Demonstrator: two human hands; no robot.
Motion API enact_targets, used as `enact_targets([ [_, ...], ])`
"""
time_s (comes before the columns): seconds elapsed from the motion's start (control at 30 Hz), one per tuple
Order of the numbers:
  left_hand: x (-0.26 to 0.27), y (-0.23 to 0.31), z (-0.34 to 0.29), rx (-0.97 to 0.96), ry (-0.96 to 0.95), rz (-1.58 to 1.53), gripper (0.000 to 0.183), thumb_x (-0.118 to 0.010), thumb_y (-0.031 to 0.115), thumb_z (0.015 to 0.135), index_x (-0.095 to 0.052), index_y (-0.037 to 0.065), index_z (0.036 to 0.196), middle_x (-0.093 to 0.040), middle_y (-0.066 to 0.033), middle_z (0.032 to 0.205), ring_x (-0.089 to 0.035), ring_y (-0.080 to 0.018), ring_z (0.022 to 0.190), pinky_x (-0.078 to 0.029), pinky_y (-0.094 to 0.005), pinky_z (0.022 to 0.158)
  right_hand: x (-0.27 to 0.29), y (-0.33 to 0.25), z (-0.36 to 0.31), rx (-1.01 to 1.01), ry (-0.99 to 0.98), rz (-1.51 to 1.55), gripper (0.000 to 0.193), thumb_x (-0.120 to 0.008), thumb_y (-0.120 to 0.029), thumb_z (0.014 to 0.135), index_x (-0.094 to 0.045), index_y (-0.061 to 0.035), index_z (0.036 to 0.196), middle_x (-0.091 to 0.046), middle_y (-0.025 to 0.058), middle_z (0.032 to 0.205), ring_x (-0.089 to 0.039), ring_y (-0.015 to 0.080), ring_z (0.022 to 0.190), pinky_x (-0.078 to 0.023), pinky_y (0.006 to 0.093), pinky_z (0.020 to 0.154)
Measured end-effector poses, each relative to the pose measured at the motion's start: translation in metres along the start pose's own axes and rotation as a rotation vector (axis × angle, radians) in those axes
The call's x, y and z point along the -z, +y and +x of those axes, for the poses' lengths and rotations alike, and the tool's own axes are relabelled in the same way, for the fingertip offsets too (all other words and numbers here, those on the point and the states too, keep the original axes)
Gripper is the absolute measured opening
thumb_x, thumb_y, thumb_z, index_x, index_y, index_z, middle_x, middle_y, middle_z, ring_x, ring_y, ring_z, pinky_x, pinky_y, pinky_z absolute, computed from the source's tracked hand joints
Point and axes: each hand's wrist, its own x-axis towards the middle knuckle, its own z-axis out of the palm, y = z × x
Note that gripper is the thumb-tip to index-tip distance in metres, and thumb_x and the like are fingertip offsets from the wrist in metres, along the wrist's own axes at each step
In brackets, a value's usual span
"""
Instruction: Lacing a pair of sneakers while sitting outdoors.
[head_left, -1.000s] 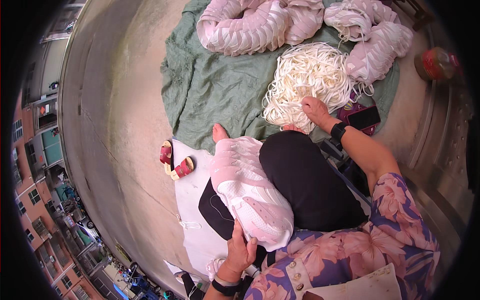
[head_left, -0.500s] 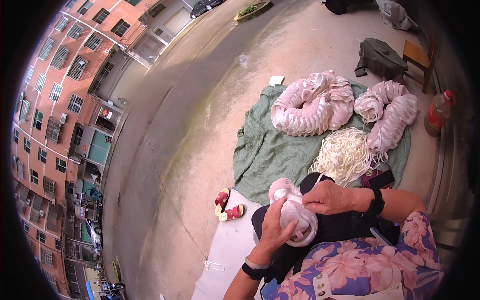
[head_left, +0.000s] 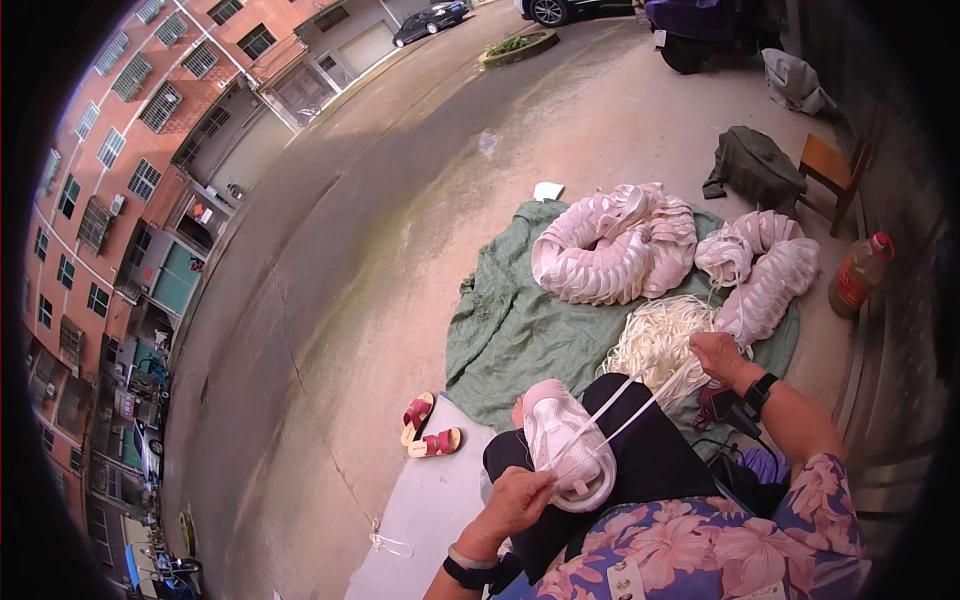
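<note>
A pale pink sneaker [head_left: 562,425] rests on my black-trousered lap, its toe pointing away from me. White shoelace [head_left: 655,398] runs from its eyelets in two taut strands up to my right hand [head_left: 722,358], which is closed on them well to the right of the shoe. On the near left side of the sneaker, my left hand [head_left: 518,498] pinches the lace with its fingers closed; the fingertips are partly hidden. Beyond my right hand lies a loose heap of cream-white laces [head_left: 655,335].
Two coiled bundles of pink shoe parts, one larger [head_left: 600,255] and one smaller [head_left: 770,270], lie on a green cloth [head_left: 500,320]. A red-capped bottle [head_left: 860,275] and wooden chair [head_left: 833,170] stand right. Red sandals [head_left: 433,440] sit left beside a white sheet [head_left: 430,510].
My right hand has drawn away from the sneaker to the upper right, pulling the lace out in long strands. My left hand has moved from atop the shoe to its near left side.
</note>
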Motion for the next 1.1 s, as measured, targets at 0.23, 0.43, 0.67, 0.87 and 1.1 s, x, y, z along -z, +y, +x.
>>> enact_targets([
  [0.23,0.03,0.006,-0.008,0.06,-0.021,0.057,0.007,-0.069,0.009,0.075,-0.066,0.006,0.081,-0.063,-0.0072,0.069,-0.06,-0.0247,0.07,-0.046,-0.0347,0.068,-0.015,0.071,-0.03,-0.431,0.042,-0.243,0.01,-0.052,-0.014,0.079,-0.055,-0.0047,0.077,-0.06,0.0183,0.072,-0.06,0.0378,0.072,-0.046,0.0472,0.064],
  [0.43,-0.004,0.014,0.051,-0.08,0.158,-0.132,0.01,-0.066,0.003,0.075,-0.064,0.004,0.084,-0.064,-0.0085,0.074,-0.06,-0.0264,0.073,-0.046,-0.0337,0.07,-0.027,-0.105,0.04,0.142,-0.069,0.614,0.016,-0.056,-0.017,0.084,-0.061,-0.0025,0.087,-0.061,0.0125,0.079,-0.059,0.0285,0.082,-0.046,0.0359,0.078],
  [0.67,-0.001,0.016,0.066,-0.094,0.113,-0.156,0.008,-0.067,0.005,0.077,-0.064,0.005,0.085,-0.063,-0.0067,0.072,-0.058,-0.0232,0.07,-0.045,-0.0314,0.065,0.025,-0.175,0.036,0.234,-0.193,0.743,0.017,-0.061,-0.015,0.085,-0.06,0.0004,0.077,-0.055,0.0111,0.063,-0.056,0.0209,0.056,-0.042,0.0304,0.053],
  [0.87,-0.013,0.002,0.043,-0.042,0.102,-0.28,0.006,-0.066,0.005,0.079,-0.064,0.004,0.084,-0.064,-0.0078,0.073,-0.059,-0.0231,0.071,-0.045,-0.0317,0.067,0.053,-0.115,0.023,-0.089,0.022,0.668,0.016,-0.058,-0.011,0.088,-0.058,0.0025,0.079,-0.053,0.0034,0.065,-0.048,0.0106,0.061,-0.04,0.0243,0.057],
  [1.1,-0.016,-0.009,0.033,0.06,0.065,-0.281,0.004,-0.064,0.005,0.08,-0.064,0.003,0.083,-0.062,-0.0065,0.071,-0.056,-0.0209,0.068,-0.045,-0.0305,0.066,0.042,-0.027,0.007,-0.349,0.179,0.619,0.022,-0.057,-0.017,0.09,-0.058,0.0021,0.079,-0.051,-0.0015,0.065,-0.044,0.0058,0.065,-0.038,0.022,0.059],
])
